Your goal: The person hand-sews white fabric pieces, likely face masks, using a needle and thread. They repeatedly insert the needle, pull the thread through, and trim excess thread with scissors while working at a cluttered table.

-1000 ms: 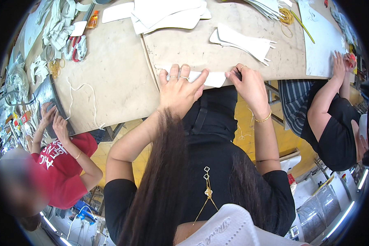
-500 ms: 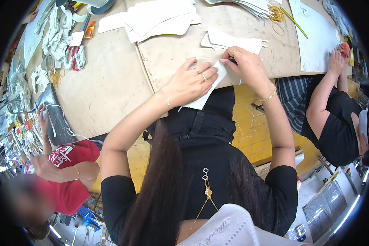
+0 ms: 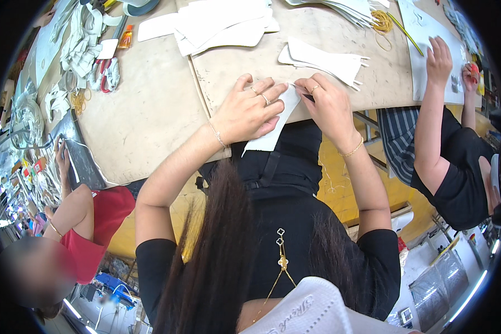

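Observation:
A white cut sheet piece hangs over the near edge of the brown worktable. My left hand lies flat on its upper part, fingers spread, rings on two fingers. My right hand pinches the piece's top right corner, with a small dark thing between thumb and finger that I cannot make out. A small stack of similar white pieces lies just beyond my right hand.
More white sheets lie at the far middle. Red-handled scissors and white strips sit at the far left, yellow rubber bands at the far right. A person in red works at my left, another person's arm at my right.
The white piece has been pulled from the table edge and turned under my hands. Both hands have shifted slightly right and closer together on it.

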